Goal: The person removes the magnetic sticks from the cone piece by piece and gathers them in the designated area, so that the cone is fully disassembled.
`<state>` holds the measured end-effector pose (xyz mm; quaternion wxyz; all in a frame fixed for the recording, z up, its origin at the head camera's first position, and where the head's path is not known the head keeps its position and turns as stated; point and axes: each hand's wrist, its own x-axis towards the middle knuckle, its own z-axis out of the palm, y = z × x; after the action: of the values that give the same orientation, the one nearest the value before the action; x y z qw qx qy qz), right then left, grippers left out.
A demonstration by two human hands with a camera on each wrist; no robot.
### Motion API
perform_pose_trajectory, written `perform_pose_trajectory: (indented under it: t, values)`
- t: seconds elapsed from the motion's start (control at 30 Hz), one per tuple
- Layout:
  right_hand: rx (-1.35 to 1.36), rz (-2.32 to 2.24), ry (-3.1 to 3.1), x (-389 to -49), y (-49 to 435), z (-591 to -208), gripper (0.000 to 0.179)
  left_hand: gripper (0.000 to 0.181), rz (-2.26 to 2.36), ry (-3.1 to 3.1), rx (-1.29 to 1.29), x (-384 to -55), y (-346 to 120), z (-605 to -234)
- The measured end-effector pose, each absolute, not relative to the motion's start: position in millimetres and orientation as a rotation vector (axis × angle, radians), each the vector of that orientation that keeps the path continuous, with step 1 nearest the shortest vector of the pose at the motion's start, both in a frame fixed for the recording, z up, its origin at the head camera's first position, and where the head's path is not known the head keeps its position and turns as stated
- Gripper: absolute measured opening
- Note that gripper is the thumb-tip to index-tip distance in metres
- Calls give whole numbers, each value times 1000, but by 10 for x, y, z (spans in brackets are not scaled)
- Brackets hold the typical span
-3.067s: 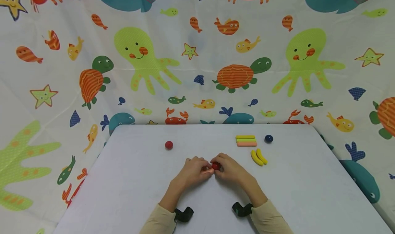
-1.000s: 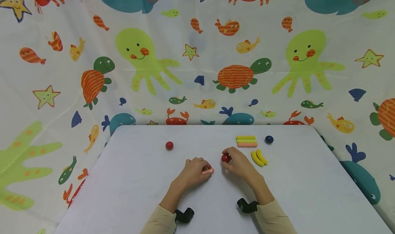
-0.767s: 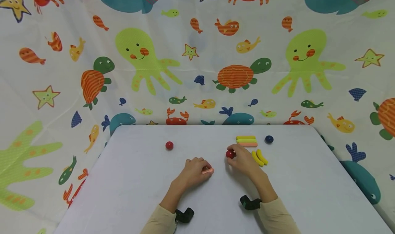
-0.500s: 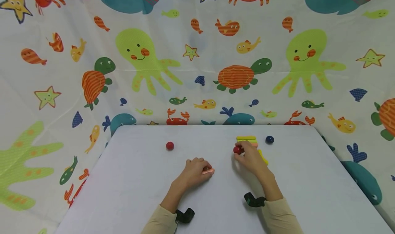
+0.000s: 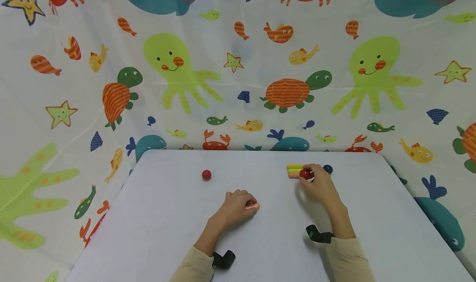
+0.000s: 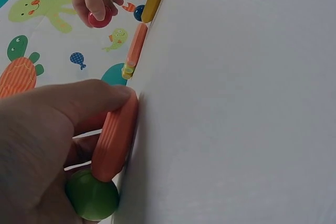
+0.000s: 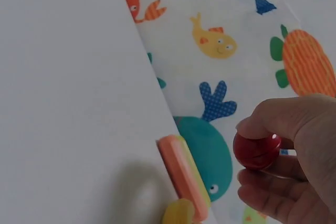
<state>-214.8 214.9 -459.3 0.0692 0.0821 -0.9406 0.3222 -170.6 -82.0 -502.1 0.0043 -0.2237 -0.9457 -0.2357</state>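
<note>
My left hand (image 5: pixel 236 207) rests low over the table's middle and pinches a ridged salmon modelling-clay stick (image 6: pixel 116 140) between thumb and fingers. A green ball (image 6: pixel 93 195) sits against the same hand, under the stick's near end; the head view hides it. My right hand (image 5: pixel 322 187) is raised at the back right, holding a shiny red ball (image 7: pixel 256 150) between thumb and fingertips. Behind that ball lie yellow sticks (image 5: pixel 295 166) and a salmon stick (image 5: pixel 293 175) side by side. Curved yellow pieces (image 7: pixel 178 212) are mostly hidden by the right hand in the head view.
A second red ball (image 5: pixel 206 175) lies at the back left of the white table (image 5: pixel 156 216). Beyond the right hand's fingers is a dark blue ball (image 5: pixel 328 168). A curtain (image 5: pixel 208 79) printed with sea animals hangs behind the table's back edge.
The right hand has carried the red ball from beside the left hand back and to the right, over the sticks. The left hand keeps its place with the clay stick.
</note>
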Motion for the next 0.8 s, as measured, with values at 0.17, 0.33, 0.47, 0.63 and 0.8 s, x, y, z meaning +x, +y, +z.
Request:
perform_pose_trajectory:
  t: [0.17,0.33,0.47,0.63,0.8]
  values:
    - [174,971,-2836,-2159,2273,-4558,47,22,-729,-2966,-702,-1709,-802,-5027]
    - [96,982,-2853,-2189,2368,-4586,49,21,-742,-2945,-695,-1704,-803,-5015]
    - [37,1000,-2838,-2212,2434,-4624,50,19,-768,-2936,-694,-1704,-807,-5006]
    - [-34,1011,-2792,-2226,2520,-4692,49,20,-771,-2953,-692,-1711,-810,-5002]
    - [-121,1032,-2750,-2236,2611,-4782,50,20,-784,-2963,-691,-1716,-804,-5001]
